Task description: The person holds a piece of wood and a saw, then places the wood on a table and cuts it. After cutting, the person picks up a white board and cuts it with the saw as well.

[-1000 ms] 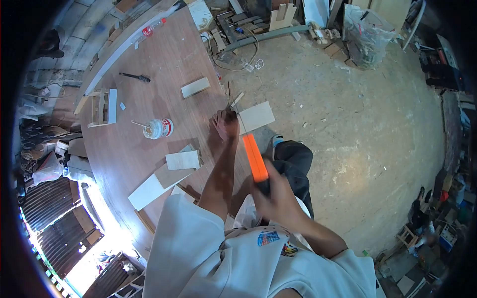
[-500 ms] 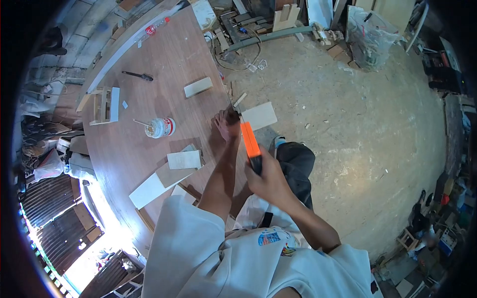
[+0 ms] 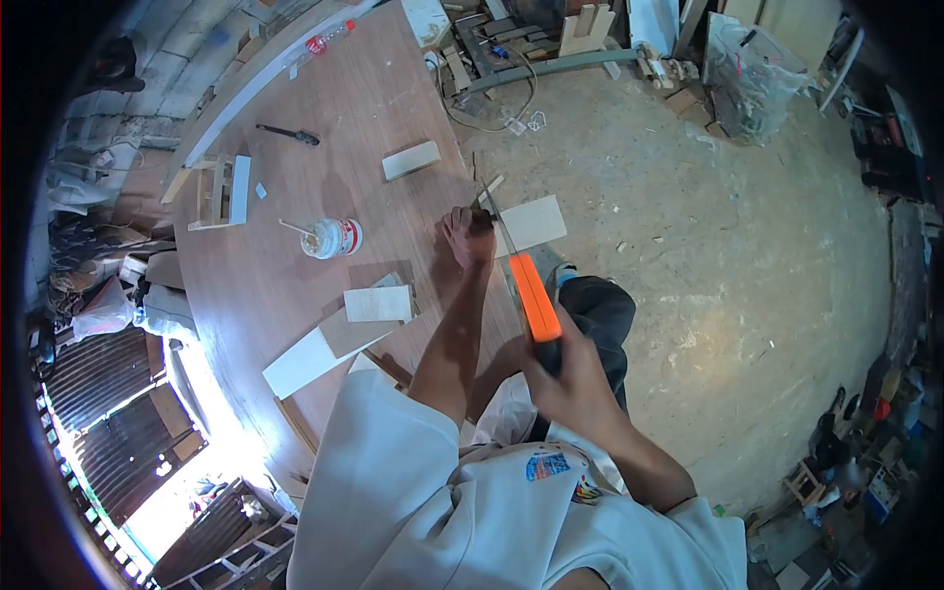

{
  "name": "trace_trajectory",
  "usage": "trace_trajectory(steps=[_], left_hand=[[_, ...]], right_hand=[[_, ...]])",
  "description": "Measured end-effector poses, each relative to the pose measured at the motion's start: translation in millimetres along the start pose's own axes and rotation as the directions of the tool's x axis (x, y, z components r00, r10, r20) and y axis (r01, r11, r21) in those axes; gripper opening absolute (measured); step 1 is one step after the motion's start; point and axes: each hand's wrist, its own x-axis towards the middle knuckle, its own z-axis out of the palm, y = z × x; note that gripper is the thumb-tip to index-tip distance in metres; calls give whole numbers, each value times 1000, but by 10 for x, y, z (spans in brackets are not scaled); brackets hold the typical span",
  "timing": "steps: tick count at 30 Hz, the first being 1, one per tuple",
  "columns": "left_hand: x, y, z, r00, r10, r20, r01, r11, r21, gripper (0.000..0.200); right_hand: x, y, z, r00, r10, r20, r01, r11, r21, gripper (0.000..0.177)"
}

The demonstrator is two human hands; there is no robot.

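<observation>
My right hand [image 3: 570, 379] is closed around the black grip of a handsaw [image 3: 532, 295] with an orange handle. Its thin blade slants up past the table edge, right beside my left hand [image 3: 469, 236]. That hand presses at the edge with bent fingers, at the near end of a narrow piece of wood [image 3: 493, 188] that sticks out past the table; much of its grip is in shadow. A pale board [image 3: 531, 224] shows beyond the edge, overlapped by the blade. On the brown table [image 3: 393, 108] a small pale block [image 3: 411, 160] lies ahead of my left hand.
On the table are a white jar [image 3: 332, 238] with a stick in it, cut boards [image 3: 379, 304], a dark slim tool [image 3: 288, 134], a small wooden frame [image 3: 220, 192] and a bottle [image 3: 329, 37]. Timber offcuts, a cable and a plastic bag [image 3: 755, 79] lie on the floor.
My right hand has drawn the saw back toward my body, and more of the blade shows. The left hand stays at the table edge. The whole view has shifted slightly.
</observation>
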Motion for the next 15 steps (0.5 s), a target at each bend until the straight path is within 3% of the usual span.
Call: trace_trajectory(steps=[1,2,5,7,9,13,15], left_hand=[[21,28,-10,1000,8,1,-8,1000,-8,7],[25,72,-36,999,6,-35,-6,1000,-6,7],[40,84,-77,997,52,-51,-49,997,59,7],[14,65,-75,995,96,-9,-94,989,112,7],[14,70,-60,999,-28,39,29,1000,-10,6],[16,69,-56,1000,-5,1,5,999,-34,6],[19,61,-43,1000,14,-9,-15,999,-45,6]], right_hand=[[115,201,22,999,-24,-24,23,999,-28,21],[254,316,47,998,59,6,-59,998,-17,20],[271,243,80,998,-61,-23,59,996,-62,20],[40,-58,2,1000,-15,7,15,1000,-24,20],[-72,-168,-51,999,10,-32,-10,1000,28,19],[361,227,174,999,-34,11,34,999,-20,24],[294,144,184,999,30,20,-28,996,-81,27]])
